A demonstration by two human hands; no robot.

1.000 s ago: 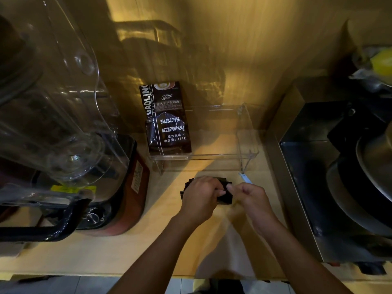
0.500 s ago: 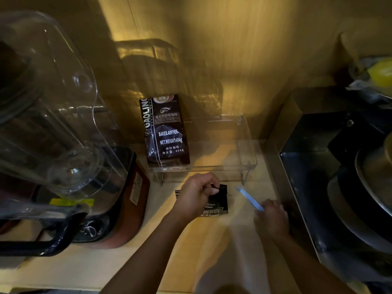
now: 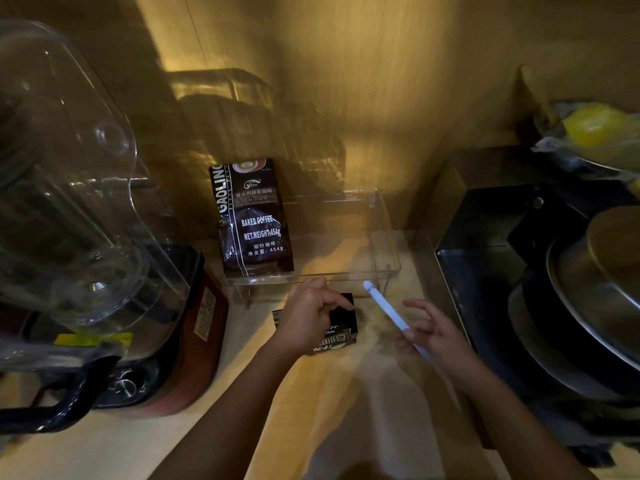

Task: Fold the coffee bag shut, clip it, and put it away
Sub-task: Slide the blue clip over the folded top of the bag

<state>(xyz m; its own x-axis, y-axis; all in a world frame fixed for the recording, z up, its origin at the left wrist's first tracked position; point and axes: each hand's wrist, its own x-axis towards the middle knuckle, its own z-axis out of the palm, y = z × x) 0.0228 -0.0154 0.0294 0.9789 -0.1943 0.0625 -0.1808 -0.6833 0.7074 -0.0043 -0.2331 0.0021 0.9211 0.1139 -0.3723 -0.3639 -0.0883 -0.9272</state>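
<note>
A small black coffee bag (image 3: 337, 332) lies on the wooden counter (image 3: 194, 441), just in front of a clear shelf. My left hand (image 3: 308, 313) rests on its folded top and pinches it between thumb and fingers. To its right, my right hand (image 3: 433, 336) holds a long pale-blue bag clip (image 3: 388, 310) by its near end. The clip's far tip points up and left, beside the bag's upper right corner and not touching it.
A clear acrylic shelf (image 3: 388, 244) at the back holds a larger upright dark coffee bag (image 3: 252, 220). A blender with a clear jug (image 3: 69, 202) on a red base (image 3: 194, 341) fills the left. A dark metal appliance with steel pans (image 3: 595, 292) stands at the right.
My right hand let go of the bag, picked up the pale-blue clip and has raised it toward the bag. My left hand stayed on the folded top.
</note>
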